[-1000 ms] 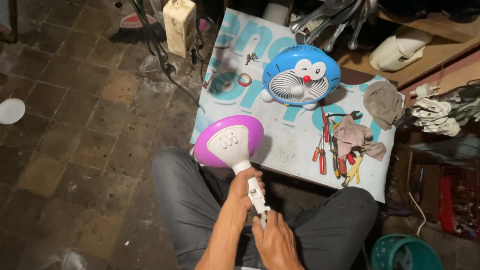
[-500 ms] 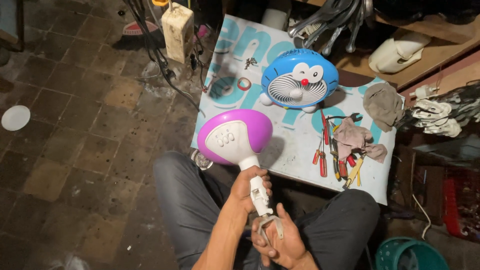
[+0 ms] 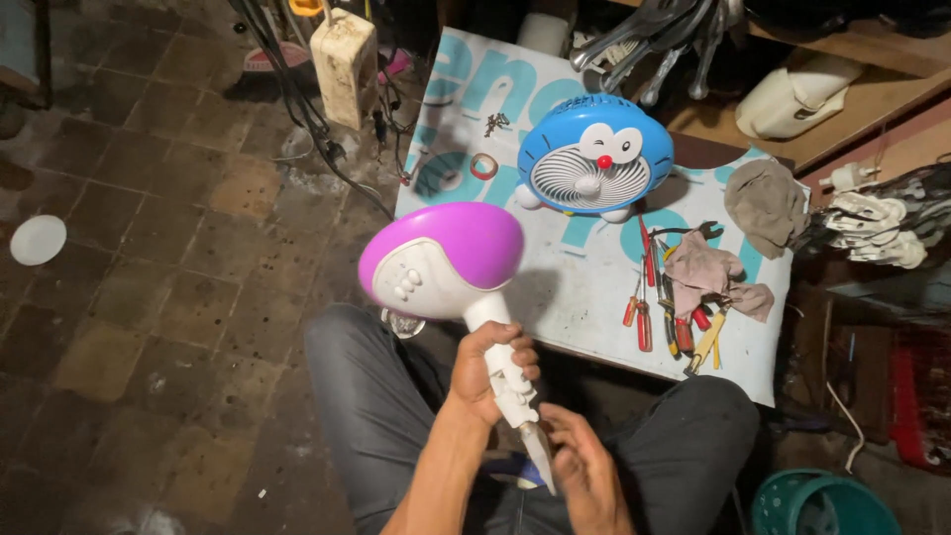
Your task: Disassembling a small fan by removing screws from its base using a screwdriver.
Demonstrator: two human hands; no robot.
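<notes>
Two hands (image 3: 495,372) gripping white stem of purple-domed fan base (image 3: 446,263).

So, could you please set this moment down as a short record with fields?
Setting: person seated on a dark tiled floor beside a white printed board
Left hand: wrapped around the white stem of a purple and white fan base
Right hand: at the stem's lower end
On the board: blue cartoon-cat fan, red-handled screwdrivers, pliers, rags
Elsewhere: teal basket, white disc on the floor
</notes>
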